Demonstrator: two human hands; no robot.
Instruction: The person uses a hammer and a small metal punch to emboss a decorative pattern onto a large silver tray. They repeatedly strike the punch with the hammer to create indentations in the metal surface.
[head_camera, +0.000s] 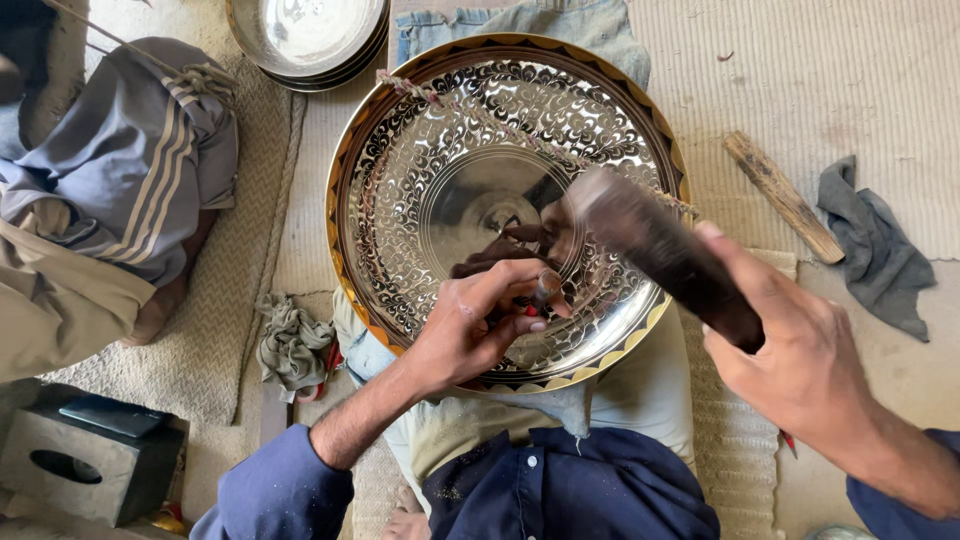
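A large round shiny metal tray (420, 150) with engraved patterns and a gold scalloped rim rests tilted on my lap. My left hand (470, 325) presses on its lower part and pinches a small metal punch (546, 288) against the surface. My right hand (800, 350) grips a dark hammer (650, 245), whose blurred head hovers just above the punch. A frayed cord (470, 105) lies across the tray's face.
Stacked plain metal plates (310, 40) sit at the top. Another person's leg in striped grey trousers (130, 170) is at the left. A wooden stick (782, 195) and grey cloth (875, 245) lie at the right. A crumpled rag (292, 345) and dark box (90, 455) are lower left.
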